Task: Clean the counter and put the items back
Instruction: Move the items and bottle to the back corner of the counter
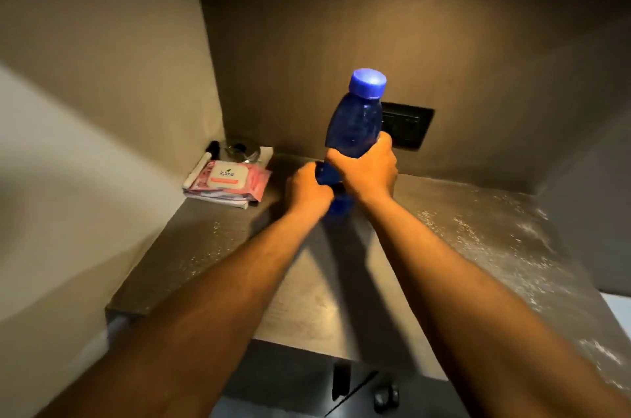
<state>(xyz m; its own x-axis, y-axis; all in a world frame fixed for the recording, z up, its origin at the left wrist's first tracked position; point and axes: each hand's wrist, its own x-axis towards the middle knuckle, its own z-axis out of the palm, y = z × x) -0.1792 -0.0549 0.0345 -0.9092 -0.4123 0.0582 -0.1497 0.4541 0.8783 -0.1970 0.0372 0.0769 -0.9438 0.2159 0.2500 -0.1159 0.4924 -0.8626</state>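
Note:
A tall blue plastic bottle [356, 120] with a blue cap stands upright near the back wall of the grey counter [307, 281]. My right hand [367, 168] is wrapped around its middle. My left hand [307, 187] grips it lower down, near its base, and hides most of that part. A pink pack of wet wipes [228, 178] lies in the back left corner on top of some papers, with a white marker pen [199, 165] beside it.
A glass ashtray [240, 149] sits in the corner behind the wipes. A dark socket plate [406, 125] is on the back wall behind the bottle. The counter's right side glistens with wet streaks. Walls close in left and right. Cabinet knobs [386, 395] show below the front edge.

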